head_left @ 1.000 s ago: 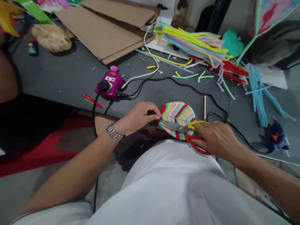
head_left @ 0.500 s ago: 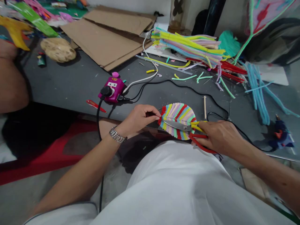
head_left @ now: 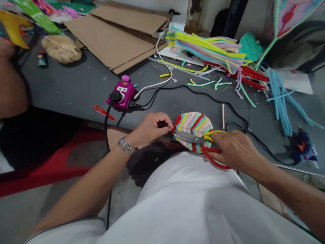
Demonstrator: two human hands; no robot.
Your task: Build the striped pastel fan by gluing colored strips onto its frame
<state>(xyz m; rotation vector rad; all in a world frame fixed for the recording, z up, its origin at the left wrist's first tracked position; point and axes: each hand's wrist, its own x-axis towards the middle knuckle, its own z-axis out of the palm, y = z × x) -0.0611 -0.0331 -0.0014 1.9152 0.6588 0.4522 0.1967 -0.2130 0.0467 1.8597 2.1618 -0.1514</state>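
Note:
A leaf-shaped piece of striped pipe cleaners (head_left: 195,121) lies at the table's front edge, in red, yellow, pink, green and blue. My left hand (head_left: 155,126) pinches its red tip between thumb and fingers. Scissors (head_left: 189,137) with one yellow and one red handle are in my right hand (head_left: 232,146), whose fingers go through the handles. Their blades lie across the lower half of the leaf, the points close to the red tip. Whether they touch the fibres I cannot tell.
A purple power adapter (head_left: 122,95) with cords stands left of centre, near a red cutter (head_left: 103,112). Behind are cardboard sheets (head_left: 122,37) and a pipe cleaner bundle (head_left: 208,47). A blue glue gun (head_left: 304,147) lies right. Another person's arm (head_left: 11,81) rests at left.
The scissors in my right hand have moved slightly left, toward the red tip. My left hand keeps its pinch. The camera view has shifted a little.

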